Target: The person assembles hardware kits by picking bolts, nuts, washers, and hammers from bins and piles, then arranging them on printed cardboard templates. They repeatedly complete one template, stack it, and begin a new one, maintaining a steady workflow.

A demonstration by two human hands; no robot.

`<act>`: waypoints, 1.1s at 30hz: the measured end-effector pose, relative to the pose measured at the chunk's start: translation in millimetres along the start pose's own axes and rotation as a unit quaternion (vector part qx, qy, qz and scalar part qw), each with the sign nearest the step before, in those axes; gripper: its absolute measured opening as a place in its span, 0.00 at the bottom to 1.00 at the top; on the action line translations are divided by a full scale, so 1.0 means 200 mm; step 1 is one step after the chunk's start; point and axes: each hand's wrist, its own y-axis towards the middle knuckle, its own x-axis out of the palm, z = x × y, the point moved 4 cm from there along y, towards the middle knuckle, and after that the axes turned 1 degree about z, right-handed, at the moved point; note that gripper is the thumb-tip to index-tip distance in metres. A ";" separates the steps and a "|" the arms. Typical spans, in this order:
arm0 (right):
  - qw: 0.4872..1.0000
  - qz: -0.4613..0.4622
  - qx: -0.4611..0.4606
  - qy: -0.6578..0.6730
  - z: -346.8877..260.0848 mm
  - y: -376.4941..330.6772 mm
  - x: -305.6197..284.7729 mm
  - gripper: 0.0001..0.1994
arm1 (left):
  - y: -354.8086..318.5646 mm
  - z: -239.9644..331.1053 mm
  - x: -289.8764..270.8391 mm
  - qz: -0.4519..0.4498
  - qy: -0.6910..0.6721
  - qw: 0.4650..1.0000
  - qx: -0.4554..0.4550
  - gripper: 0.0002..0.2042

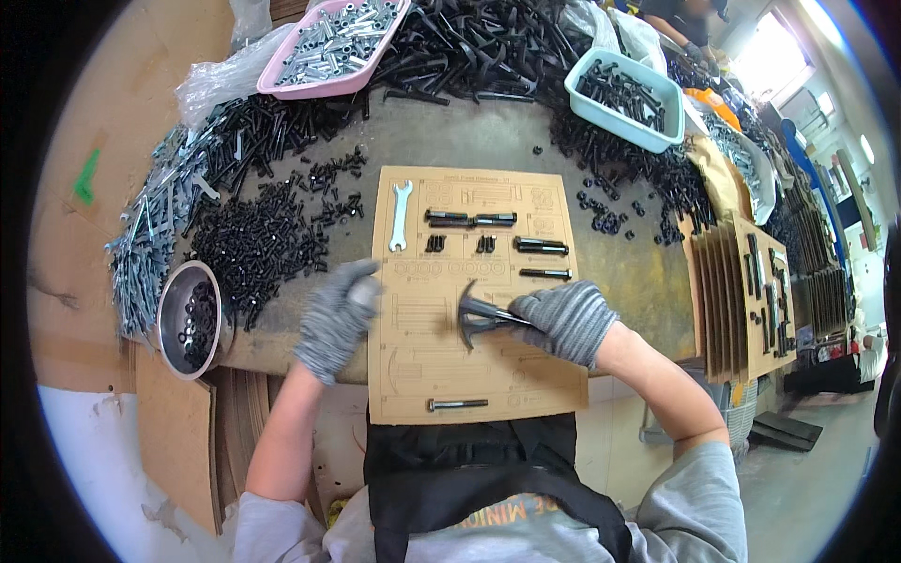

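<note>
A brown cardboard sheet [413, 357] with printed outlines lies on the table in front of me. On it rest a small silver wrench [400, 216], several black bolts [469, 220] and one long bolt [458, 404] near its front edge. My right hand [567, 321], in a grey glove, grips a bundle of black hex keys [477, 315] over the sheet's middle. My gloved left hand [336, 319] hovers at the sheet's left edge, fingers curled around something small and pale that I cannot make out.
Heaps of black screws [258, 244] and silver bolts [141, 244] cover the left of the table. A steel bowl [176, 319], a pink tray [333, 42] and a teal tray [624, 98] hold more parts. Filled cardboard sheets [751, 291] stand at the right.
</note>
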 end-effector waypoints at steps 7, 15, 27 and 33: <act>0.951 0.234 -0.027 0.202 -0.12 -0.08 0.01 0.13 | -0.16 0.13 0.26 -0.106 -0.113 0.981 -0.120 0.11; 0.933 0.244 0.054 0.260 -0.19 -0.14 0.20 0.12 | -0.26 0.07 0.20 -0.064 -0.125 0.981 -0.134 0.11; 0.959 0.214 0.137 0.125 -0.08 -0.22 0.23 0.16 | -0.42 0.01 0.11 -0.071 0.407 0.905 0.106 0.20; 0.975 0.169 0.136 0.046 0.17 -0.24 0.29 0.11 | -0.39 0.06 0.14 -0.121 0.427 0.886 0.136 0.26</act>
